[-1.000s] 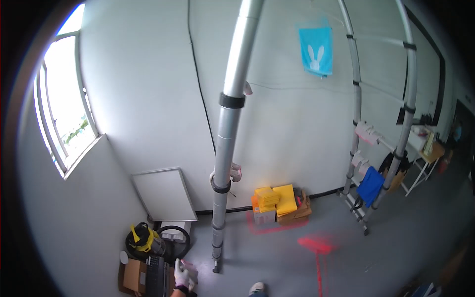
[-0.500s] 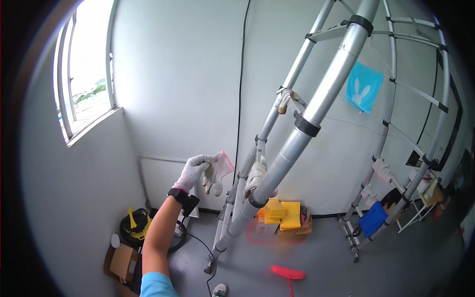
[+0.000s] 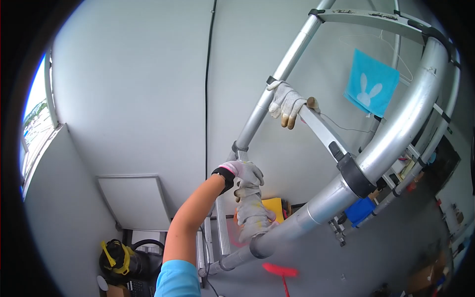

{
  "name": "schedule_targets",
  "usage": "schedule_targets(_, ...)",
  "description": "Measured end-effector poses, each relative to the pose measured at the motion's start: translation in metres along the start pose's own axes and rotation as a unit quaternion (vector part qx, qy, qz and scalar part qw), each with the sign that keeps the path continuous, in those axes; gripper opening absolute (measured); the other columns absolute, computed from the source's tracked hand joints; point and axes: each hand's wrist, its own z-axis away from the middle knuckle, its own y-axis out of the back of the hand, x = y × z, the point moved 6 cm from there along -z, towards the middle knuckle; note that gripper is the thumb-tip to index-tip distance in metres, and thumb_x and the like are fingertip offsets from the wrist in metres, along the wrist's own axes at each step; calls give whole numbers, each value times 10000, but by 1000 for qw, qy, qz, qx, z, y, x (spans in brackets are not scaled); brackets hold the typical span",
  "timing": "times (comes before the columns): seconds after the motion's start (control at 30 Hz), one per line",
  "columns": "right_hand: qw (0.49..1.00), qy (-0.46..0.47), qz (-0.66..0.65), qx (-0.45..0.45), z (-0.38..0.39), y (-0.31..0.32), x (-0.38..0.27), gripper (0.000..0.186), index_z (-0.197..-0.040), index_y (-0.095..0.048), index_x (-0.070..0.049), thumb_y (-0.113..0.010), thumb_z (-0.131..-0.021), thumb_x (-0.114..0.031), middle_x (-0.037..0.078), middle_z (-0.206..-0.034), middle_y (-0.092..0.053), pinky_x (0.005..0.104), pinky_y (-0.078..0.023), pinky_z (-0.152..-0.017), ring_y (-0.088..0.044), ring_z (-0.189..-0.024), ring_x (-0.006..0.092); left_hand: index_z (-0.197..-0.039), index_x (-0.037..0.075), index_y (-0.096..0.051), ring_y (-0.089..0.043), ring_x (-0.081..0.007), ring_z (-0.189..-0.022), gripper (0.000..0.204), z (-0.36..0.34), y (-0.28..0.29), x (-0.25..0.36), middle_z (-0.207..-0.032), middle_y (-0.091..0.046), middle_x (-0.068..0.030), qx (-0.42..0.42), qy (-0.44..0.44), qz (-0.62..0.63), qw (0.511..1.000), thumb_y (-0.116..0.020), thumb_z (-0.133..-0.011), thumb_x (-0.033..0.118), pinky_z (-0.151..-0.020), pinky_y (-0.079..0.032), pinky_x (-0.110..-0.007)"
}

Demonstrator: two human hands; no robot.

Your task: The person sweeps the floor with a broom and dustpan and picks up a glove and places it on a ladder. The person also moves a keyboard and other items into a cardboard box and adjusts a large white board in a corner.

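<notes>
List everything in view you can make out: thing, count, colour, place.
ladder frames: two, silver, centre and right
work gloves: at least two, whitish, around centre
rabbit cloth: one, blue and white, upper right
cable: one, black, upper centre
panel: one, whitish, lower left
vacuum cleaner: one, black and yellow, lower left
packages: count unclear, yellow, lower centre
broom-like tool: one, red, bottom centre
plain cloth: one, blue, lower right
window: one, pale, left edge
box: one, brown, bottom left
left hand: one, whitish glove, centre
left forearm: one, light blue sleeve, lower centre
</notes>
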Motion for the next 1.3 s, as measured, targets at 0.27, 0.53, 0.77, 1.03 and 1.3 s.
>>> schedule_targets(0.27, 997, -62, -49, -2, 36, -55, 205, 451, -753, -626, -31, -567, -771, -478, 117, -581, -566, 395, -420, -503, -558, -536, 257, -1024, 188, -620, -350, -276, -1215, 330, -21, -14, 46, -1232, -491, -68, 99, -204, -291, 929, -403, -870, 384, -1006, -228, -486)
schedule_targets(0.53, 988, -31, 151, 11, 80, -23, 80, 312, -861, -584, -25, -535, -824, -331, 135, -699, -587, 375, -456, -605, -579, -664, 253, -1235, 63, -450, -312, -306, -1248, 384, 136, 29, -13, -1282, -426, -144, 392, -232, -122, 882, -331, -910, 230, -1042, -213, -411)
schedule_targets(0.77, 986, -7, 164, 1, 79, -20, 63, 339, -923, -576, -24, -538, -820, -345, 169, -730, -590, 406, -445, -636, -578, -697, 316, -1179, -18, -475, -393, -257, -1198, 331, 356, -154, -224, -1240, -463, -164, 535, 184, 87, 820, -391, -920, 172, -1015, -280, -331)
schedule_targets(1.03, 964, 136, 227, -13, 75, -35, 16, 384, -994, -567, -23, -542, -814, -361, 209, -764, -593, 442, -432, -672, -576, -734, 387, -1126, -38, -488, -445, -299, -1116, 377, 565, -466, -230, -1158, -496, -188, 426, 499, 217, 722, -377, -921, 258, -979, -323, -333)
schedule_targets(1.3, 974, 110, 189, -61, 58, -45, -203, 387, -1053, -536, -45, -452, -837, -354, 223, -974, -578, 454, -429, -776, -548, -913, 387, -1085, 23, -550, -538, -289, -989, 481, 611, -518, -179, -1034, -585, -158, 279, 616, 230, 700, -326, -913, 412, -844, -410, -343)
